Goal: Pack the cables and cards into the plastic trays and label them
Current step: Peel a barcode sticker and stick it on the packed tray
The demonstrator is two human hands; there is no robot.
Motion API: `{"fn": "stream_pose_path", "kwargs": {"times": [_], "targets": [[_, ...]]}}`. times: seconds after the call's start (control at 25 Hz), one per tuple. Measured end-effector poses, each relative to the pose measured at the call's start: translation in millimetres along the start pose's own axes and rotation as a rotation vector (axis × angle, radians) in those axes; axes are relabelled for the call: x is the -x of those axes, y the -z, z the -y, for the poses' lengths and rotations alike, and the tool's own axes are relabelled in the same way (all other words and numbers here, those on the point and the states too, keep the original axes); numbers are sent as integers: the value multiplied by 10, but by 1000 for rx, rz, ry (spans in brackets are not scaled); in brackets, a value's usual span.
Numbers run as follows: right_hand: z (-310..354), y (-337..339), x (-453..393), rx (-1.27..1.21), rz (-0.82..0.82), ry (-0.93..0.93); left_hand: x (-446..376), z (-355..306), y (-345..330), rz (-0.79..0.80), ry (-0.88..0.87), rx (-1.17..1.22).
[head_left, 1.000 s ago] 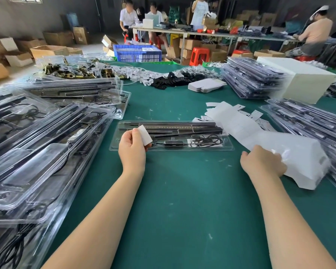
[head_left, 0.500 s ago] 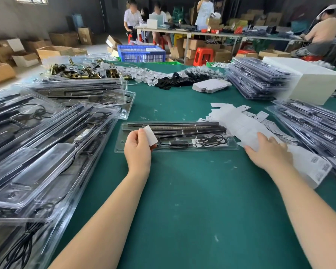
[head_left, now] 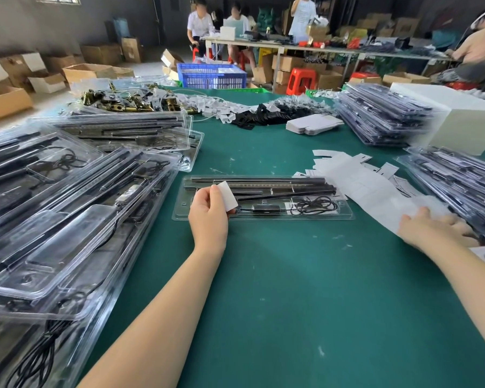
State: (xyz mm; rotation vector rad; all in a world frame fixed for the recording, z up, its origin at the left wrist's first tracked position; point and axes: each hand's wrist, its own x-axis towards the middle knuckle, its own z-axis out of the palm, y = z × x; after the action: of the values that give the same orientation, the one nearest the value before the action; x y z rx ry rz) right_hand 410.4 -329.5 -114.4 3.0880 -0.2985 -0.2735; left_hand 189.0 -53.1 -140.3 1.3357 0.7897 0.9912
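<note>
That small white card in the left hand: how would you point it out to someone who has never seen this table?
Start at the green table and find the single clear plastic tray lying alone at its middle. At the tray's left end, the left hand pinches a small white card. Unlike the long white paper sheets to the right, it is small, blank and held upright.

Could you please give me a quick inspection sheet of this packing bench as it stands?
Surface: green table, scuffed with pale flecks.
Job's things: clear tray in front holds black rods and a coiled cable; white cards lie to its right.
Clutter: tray stacks on the left, more on the right; brass hardware at the far edge.
Hands: left hand pinches a white label; right hand presses on the cards.
Cables: black cords in the left trays.
Surroundings: people at a far table, cardboard boxes, blue crate.
</note>
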Motion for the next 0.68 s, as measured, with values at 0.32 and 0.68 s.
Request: {"fn": "stream_pose_path", "kwargs": {"times": [0.32,0.68], "targets": [[270,-23,-103,77,128,193,5,-9,-14,9,1,-2],[-27,209,36,239,-290,1,-30,-14,-5,5,-43,35]]}}
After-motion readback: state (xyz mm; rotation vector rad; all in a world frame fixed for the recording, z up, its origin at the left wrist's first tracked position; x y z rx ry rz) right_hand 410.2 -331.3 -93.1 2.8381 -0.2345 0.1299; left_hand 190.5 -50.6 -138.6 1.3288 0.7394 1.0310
